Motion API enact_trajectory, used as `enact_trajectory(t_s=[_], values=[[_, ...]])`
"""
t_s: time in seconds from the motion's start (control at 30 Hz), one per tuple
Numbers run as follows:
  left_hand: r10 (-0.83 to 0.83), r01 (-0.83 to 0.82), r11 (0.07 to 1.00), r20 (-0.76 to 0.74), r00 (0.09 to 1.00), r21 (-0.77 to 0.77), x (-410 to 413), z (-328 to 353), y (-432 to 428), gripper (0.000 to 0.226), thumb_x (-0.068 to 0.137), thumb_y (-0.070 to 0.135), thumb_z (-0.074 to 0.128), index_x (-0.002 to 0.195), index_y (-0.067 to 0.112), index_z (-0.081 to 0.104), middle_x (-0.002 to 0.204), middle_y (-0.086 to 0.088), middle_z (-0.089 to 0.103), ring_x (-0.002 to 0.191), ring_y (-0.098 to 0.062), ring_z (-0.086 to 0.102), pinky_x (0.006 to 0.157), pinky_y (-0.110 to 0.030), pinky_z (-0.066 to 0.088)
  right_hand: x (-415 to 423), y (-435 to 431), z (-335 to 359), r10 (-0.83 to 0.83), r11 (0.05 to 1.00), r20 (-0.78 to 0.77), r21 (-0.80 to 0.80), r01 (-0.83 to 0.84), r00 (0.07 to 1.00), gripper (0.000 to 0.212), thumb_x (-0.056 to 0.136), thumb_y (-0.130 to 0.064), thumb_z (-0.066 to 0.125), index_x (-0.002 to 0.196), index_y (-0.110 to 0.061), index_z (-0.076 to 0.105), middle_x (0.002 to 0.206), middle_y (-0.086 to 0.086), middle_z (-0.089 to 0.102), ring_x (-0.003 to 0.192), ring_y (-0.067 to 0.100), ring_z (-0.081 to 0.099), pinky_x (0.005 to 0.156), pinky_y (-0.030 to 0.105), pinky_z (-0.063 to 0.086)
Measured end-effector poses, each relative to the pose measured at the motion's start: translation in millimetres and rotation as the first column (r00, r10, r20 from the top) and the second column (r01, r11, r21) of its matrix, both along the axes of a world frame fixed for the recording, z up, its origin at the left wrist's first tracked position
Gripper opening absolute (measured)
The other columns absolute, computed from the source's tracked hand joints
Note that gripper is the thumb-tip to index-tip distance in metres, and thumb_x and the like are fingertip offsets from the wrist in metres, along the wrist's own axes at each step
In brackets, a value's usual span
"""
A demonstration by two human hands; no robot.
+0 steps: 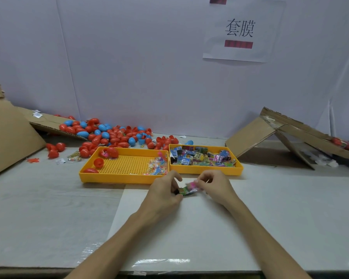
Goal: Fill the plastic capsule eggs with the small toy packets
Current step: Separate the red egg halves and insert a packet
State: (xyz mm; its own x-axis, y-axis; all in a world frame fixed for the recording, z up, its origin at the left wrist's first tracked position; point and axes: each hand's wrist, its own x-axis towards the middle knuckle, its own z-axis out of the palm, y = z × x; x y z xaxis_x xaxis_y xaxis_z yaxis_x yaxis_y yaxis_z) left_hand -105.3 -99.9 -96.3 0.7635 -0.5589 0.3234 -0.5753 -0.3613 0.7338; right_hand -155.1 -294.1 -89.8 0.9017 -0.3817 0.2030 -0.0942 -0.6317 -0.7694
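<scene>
My left hand [165, 192] and my right hand [214, 188] meet just in front of the two yellow trays, both pinching a small toy packet [187, 190] with green print and a pink piece. The left yellow tray [85, 174] holds a few red egg halves [98, 163] and a heap of clear packets with pink toys [156, 167]. The right yellow tray [238, 170] is full of blue, green and pink printed packets [199, 157]. A big pile of red and blue capsule eggs [113, 135] lies behind the left tray.
A tilted cardboard sheet [10, 135] stands at the left, and a folded cardboard box [274, 133] with red eggs on it at the right. A white wall with a paper sign [240, 33] closes the back. Loose packets [73, 158] lie left of the trays.
</scene>
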Motion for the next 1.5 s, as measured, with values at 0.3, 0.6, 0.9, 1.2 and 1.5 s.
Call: enact_trajectory(t_s=[0.3,0.6,0.9,1.2,1.5], values=[[0.042,-0.041,0.999,0.088,0.995,-0.021,-0.3,7.3,7.3,0.027,0.084,0.020,0.079,0.105,0.031,0.065,0.106,0.015,0.064,0.086,-0.003,0.061,0.070,-0.015,0.050,-4.9,-15.2,8.9,-0.130,0.829,0.144,0.558,0.028,0.981,0.008,0.095,-0.011,0.069,0.089,-0.006,0.065,0.081,0.014,0.077,0.077,0.025,0.077,0.057,0.023,0.057],[0.383,-0.406,0.911,0.217,0.898,0.074,62.1,52.4,48.9,0.023,0.091,0.020,0.073,0.114,0.026,0.069,0.117,0.005,0.068,0.104,-0.014,0.063,0.083,-0.030,0.053,-6.3,-13.6,15.0,-0.092,0.704,0.146,0.709,-0.039,0.985,0.008,0.091,-0.012,0.072,0.087,-0.008,0.066,0.084,0.017,0.076,0.077,0.024,0.077,0.062,0.025,0.058],[0.359,-0.607,0.625,0.509,0.782,0.491,153.1,58.2,91.3,0.017,0.092,0.018,0.069,0.109,0.019,0.068,0.098,-0.002,0.066,0.092,-0.020,0.062,0.078,-0.034,0.055,-6.3,-12.1,12.0,-0.021,0.705,0.156,0.703,-0.096,0.988,0.007,0.090,-0.001,0.070,0.086,-0.007,0.067,0.090,0.017,0.076,0.079,0.023,0.075,0.064,0.024,0.056],[0.418,-0.505,0.852,0.399,0.816,0.141,146.0,57.4,81.1,0.047,0.090,0.017,0.073,0.135,0.013,0.062,0.120,-0.012,0.061,0.110,-0.030,0.060,0.092,-0.042,0.054,-3.5,-11.4,9.9,-0.085,0.764,0.119,0.645,-0.012,0.989,0.013,0.093,-0.016,0.070,0.081,-0.018,0.076,0.073,0.004,0.072,0.060,0.010,0.063,0.051,0.022,0.047],[-0.152,-0.021,0.843,-0.275,0.950,-0.537,22.6,65.8,-8.0,0.024,0.103,0.004,0.036,0.117,0.016,0.051,0.094,-0.013,0.063,0.073,-0.022,0.065,0.065,-0.030,0.052,11.0,4.1,25.7,0.010,0.890,0.132,0.451,-0.069,0.991,0.011,0.096,-0.020,0.068,0.089,-0.021,0.077,0.078,-0.003,0.075,0.068,0.007,0.069,0.058,0.019,0.051]])
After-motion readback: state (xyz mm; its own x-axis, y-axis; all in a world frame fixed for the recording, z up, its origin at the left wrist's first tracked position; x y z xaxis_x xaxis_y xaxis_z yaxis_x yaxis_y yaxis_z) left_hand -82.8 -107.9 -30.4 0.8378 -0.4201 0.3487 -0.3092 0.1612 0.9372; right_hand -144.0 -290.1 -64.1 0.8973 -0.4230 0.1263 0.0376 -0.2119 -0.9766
